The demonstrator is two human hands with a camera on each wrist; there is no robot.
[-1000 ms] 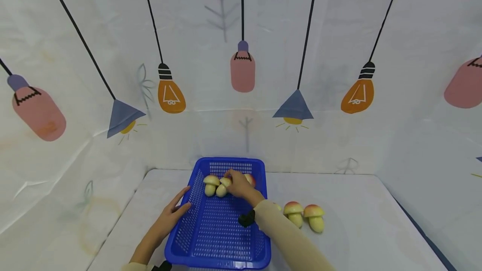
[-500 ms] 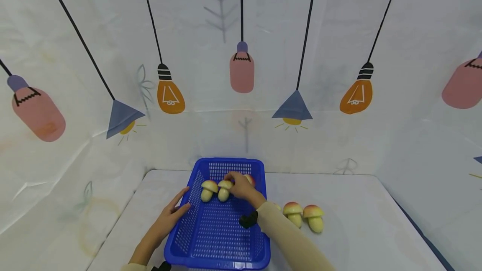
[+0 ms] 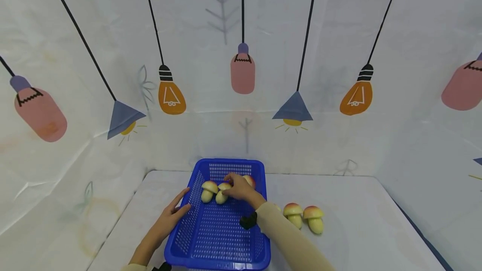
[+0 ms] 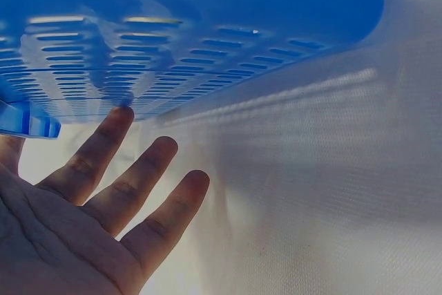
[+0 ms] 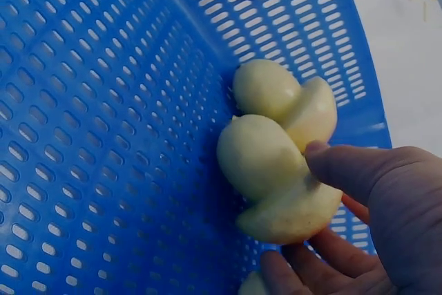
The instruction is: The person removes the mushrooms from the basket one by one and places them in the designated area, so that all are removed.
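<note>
A blue plastic basket (image 3: 222, 264) stands on the table with toy mushrooms inside. My right hand (image 3: 241, 188) reaches in and grips one mushroom (image 3: 221, 198); in the right wrist view the thumb lies on this mushroom (image 5: 259, 157) and the fingers curl under its cap. Touching it on the left is a second mushroom (image 3: 207, 195). Partly behind my right hand sits another mushroom (image 3: 249, 181) with a reddish cap. My left hand (image 3: 167, 216) rests at the basket's left side, fingers extended. In the left wrist view a fingertip touches the slotted basket wall (image 4: 228, 43).
Two mushrooms, one (image 3: 293, 214) beside the other (image 3: 314, 219), lie on the white table (image 3: 361, 229) right of the basket. Part of another pale shape shows by the right sleeve (image 3: 286, 233). A white curtain (image 3: 211, 137) printed with lamps hangs behind the table.
The two pale mushrooms at the back left of the basket have shifted slightly nearer. The gripped one moved right, then slightly back left. My left hand has stayed in place.
</note>
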